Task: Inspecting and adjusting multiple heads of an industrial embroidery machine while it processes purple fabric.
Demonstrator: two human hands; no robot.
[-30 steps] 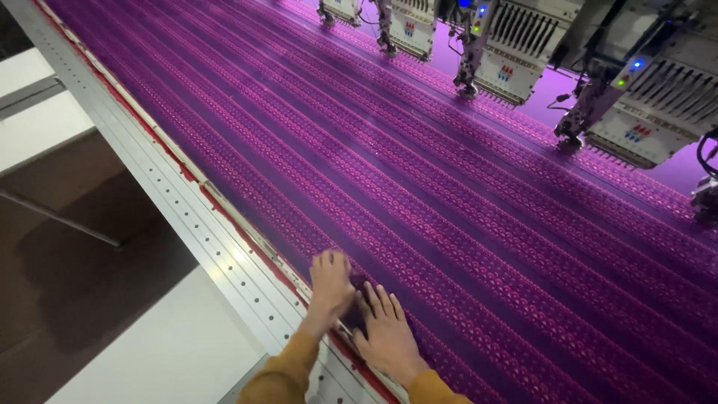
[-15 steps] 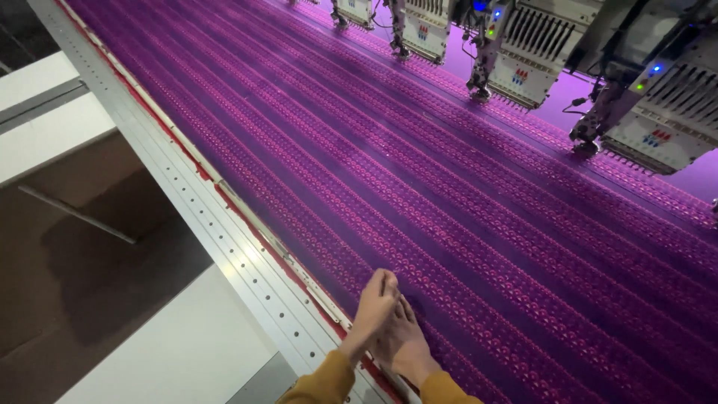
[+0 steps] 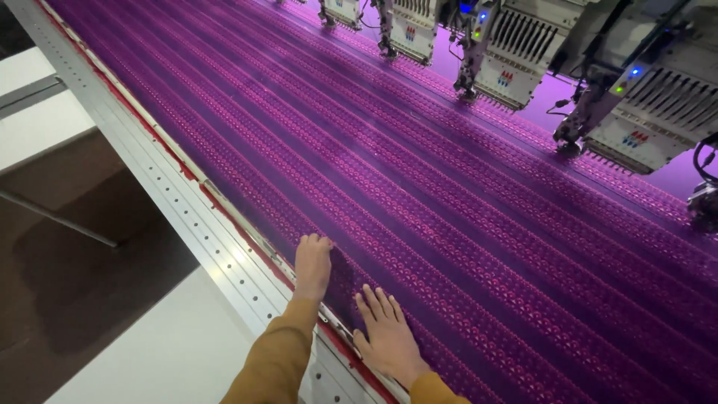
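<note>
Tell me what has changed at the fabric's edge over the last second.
Half a second ago both hands overlapped at the edge. Now they are apart: the left hand has slid further along the purple fabric, fingers curled, and the right hand lies flat nearer the body. Neither grips anything. The fabric, metal frame rail and embroidery heads look unchanged.

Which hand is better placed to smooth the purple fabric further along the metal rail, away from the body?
Probably left. The left hand lies further up the purple fabric, beside the metal rail. The right hand lies flat, nearer the body.
</note>
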